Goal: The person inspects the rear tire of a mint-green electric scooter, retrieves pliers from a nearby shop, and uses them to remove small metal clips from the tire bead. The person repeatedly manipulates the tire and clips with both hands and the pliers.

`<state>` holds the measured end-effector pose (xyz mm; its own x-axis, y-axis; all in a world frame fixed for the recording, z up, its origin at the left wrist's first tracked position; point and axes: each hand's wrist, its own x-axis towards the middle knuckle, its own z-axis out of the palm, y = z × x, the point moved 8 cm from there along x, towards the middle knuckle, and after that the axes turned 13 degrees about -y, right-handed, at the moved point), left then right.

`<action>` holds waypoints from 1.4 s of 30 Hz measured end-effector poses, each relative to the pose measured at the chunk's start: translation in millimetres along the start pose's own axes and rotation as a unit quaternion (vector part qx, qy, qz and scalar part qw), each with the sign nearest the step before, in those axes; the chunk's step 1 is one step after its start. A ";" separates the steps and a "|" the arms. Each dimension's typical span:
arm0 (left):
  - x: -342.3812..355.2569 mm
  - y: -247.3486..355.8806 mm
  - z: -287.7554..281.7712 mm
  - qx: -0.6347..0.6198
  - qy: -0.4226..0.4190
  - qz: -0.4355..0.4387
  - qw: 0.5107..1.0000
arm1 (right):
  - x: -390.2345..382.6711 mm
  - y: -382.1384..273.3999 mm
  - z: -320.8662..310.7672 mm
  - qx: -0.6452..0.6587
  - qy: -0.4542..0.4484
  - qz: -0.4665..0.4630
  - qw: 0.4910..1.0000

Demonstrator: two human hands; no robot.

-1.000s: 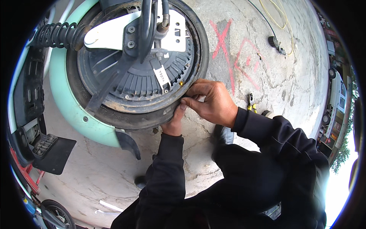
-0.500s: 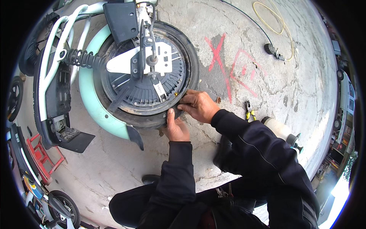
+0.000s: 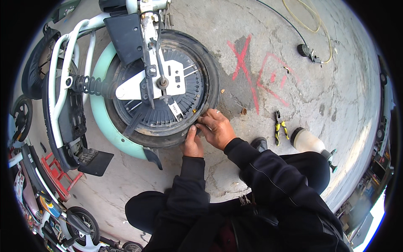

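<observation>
Hands at the lower right edge of a black rubber scooter tyre point(image 3: 212, 90) mounted on a dark finned hub-motor wheel point(image 3: 161, 94), scooter lying on its side on the grey concrete floor point(image 3: 294, 105). Left hand point(image 3: 192, 143) presses against the tyre's bottom edge, thumb up on the rubber, other fingers curled under and mostly hidden. Right hand point(image 3: 216, 128) sits just beside it, touching the tyre sidewall, fingers point(image 3: 205, 120) bent and pressed together on the rim edge; whether they pinch something small there, cannot tell. Both hands touch each other.

Tyre is on the wheel, held in a mint-green rear fender point(image 3: 100, 113) and white frame tubes point(image 3: 63, 67), with a black coil spring shock point(image 3: 86, 85) to the left. Judged: tyre rubber is stiff at the bead, flexible along the sidewall, grippy not slippery; wheel with motor looks heavy and will not shift easily. Best hold is on the sidewall right at the rim edge, where the hands already are.

Nearby on the floor: yellow-handled pliers point(image 3: 279, 128) right of the hands, a translucent white plastic bottle point(image 3: 308, 142) just beyond, red spray-painted marks point(image 3: 243, 71), a yellow hose point(image 3: 310, 25) and black connector point(image 3: 308, 51) well apart at top. Red metal stand point(image 3: 56, 174) and other parked bikes at far left.
</observation>
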<state>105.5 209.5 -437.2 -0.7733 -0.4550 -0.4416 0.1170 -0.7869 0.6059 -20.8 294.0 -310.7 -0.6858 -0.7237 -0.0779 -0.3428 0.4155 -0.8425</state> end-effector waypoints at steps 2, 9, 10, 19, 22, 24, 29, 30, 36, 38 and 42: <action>0.8 -2.0 0.0 -0.002 -0.007 -0.005 1.000 | 1.5 -1.1 -2.1 -0.008 0.006 -0.009 1.000; 1.7 5.3 0.2 0.035 -0.001 0.026 0.999 | 21.7 16.5 -8.9 0.086 -0.133 -0.007 0.987; 1.4 6.2 -1.2 0.040 0.003 0.031 0.999 | 23.5 18.4 -9.6 0.091 -0.147 -0.007 0.985; 5.2 -0.6 -3.7 0.033 -0.025 0.047 0.998 | 20.7 24.2 -12.4 0.101 -0.121 0.052 0.986; 6.6 -8.2 -5.7 0.003 -0.030 0.024 0.999 | 11.6 9.9 2.8 0.073 -0.069 0.074 0.992; 6.6 -10.0 -9.4 0.013 -0.019 0.013 1.000 | 5.6 1.4 4.8 0.078 0.004 0.063 0.995; 6.4 -6.4 -3.3 -0.002 -0.034 0.020 0.999 | -6.5 12.6 6.2 0.104 0.062 0.110 0.987; 5.9 -4.1 -1.8 0.004 -0.027 0.026 0.999 | -7.4 15.5 6.2 0.116 0.059 0.115 0.985; 3.5 6.6 19.0 0.042 -0.045 0.054 0.997 | -3.6 22.0 3.1 0.104 0.051 0.148 0.982; 3.6 8.8 21.2 0.047 -0.044 0.069 0.996 | -1.4 21.5 0.3 0.099 0.071 0.144 0.982; 5.0 7.9 18.2 0.040 -0.035 0.067 0.996 | -0.6 19.4 3.0 0.083 0.074 0.128 0.986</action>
<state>91.2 208.6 -422.5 -0.7961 -0.5207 -0.3082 0.1730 -0.6840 0.7087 -25.1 300.9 -328.6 -0.8261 -0.5139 -0.2311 -0.0451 0.4690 -0.8820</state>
